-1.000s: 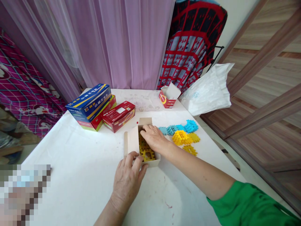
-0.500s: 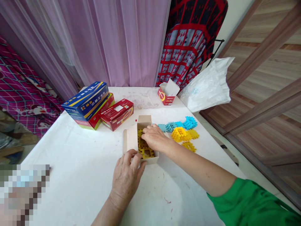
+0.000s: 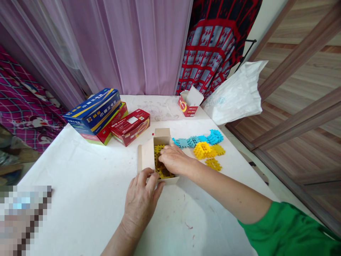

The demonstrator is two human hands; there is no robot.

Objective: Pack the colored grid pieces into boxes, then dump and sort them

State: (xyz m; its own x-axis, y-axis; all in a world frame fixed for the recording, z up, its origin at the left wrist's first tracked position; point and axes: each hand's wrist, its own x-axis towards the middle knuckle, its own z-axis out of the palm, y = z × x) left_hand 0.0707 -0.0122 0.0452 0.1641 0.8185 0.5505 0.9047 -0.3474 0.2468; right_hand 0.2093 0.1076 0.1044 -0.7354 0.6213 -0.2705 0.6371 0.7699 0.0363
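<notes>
An open cardboard box (image 3: 147, 160) stands on the table with its flaps folded out, and yellow interlocking plastic pieces (image 3: 160, 155) are packed inside it. My right hand (image 3: 173, 160) reaches in from the right and rests on these pieces, partly hiding them. My left hand (image 3: 141, 201) grips the box's front wall from the near side. Just right of the box lie loose light-blue interlocking pieces (image 3: 195, 141) and loose yellow interlocking pieces (image 3: 204, 151).
Behind the box, on the white-covered table (image 3: 80, 185), stand a blue box (image 3: 92, 113), a red-and-green box (image 3: 113, 119), a red box (image 3: 130, 127) and a small open red box (image 3: 188, 103). A white plastic bag (image 3: 234, 94) hangs over the far right corner.
The whole scene has shifted slightly in view as my head moved. Both hands remain at the box, and my right hand sits a little lower on the yellow pieces.
</notes>
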